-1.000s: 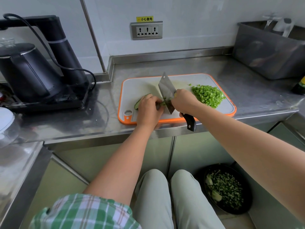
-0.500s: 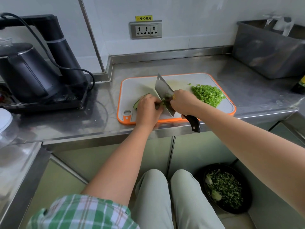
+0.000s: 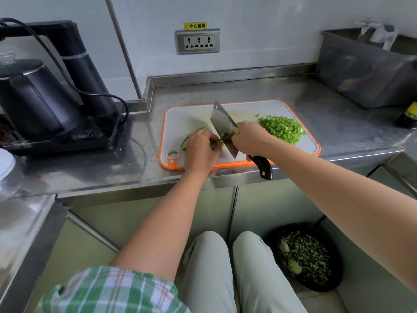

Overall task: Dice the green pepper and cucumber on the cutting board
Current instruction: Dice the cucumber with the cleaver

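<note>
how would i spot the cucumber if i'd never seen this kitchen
Find the orange-rimmed board on the steel counter. On its left, the cucumber pokes out from under the left hand. It is one dark-skinned piece; the pepper at right is a pile of bright dice.

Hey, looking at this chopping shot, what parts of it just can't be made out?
Head view only.
1. Cucumber: mostly under the left hand; only its dark end shows.
2. Knife: the cut itself is crowded between the left hand and the right hand.
3. Bottle: cut off by the right edge.
4. Bowl on the floor: its chopped greens are too small to identify.
</note>
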